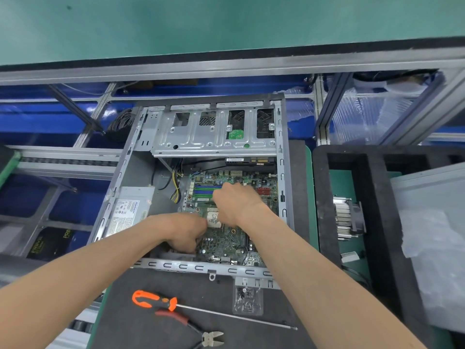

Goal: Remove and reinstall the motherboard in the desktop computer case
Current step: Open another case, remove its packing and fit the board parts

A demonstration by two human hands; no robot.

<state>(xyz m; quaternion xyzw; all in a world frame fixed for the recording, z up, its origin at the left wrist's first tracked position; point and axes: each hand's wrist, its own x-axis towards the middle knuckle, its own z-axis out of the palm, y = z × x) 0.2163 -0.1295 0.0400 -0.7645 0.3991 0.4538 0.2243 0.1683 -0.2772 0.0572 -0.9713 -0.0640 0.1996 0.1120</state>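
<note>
An open grey desktop case point(125, 172) lies on its side on a dark foam pad. The green motherboard point(226, 243) sits inside it, with blue memory slots at its far end and a bare processor near its middle. My left hand point(186, 233) reaches down at the board's left edge with its fingers curled under that edge. My right hand point(235, 197) lies over the board by the memory slots, fingers bent down onto it; what they hold is hidden. A power supply point(128, 210) fills the case's left side.
An orange-handled screwdriver point(156, 301) and red-handled cutters point(201, 333) lie on the foam pad in front of the case, beside a small clear plastic tray point(247, 301). A finned heatsink point(348, 220) rests in a black foam tray to the right. A drive cage point(214, 137) spans the case's far end.
</note>
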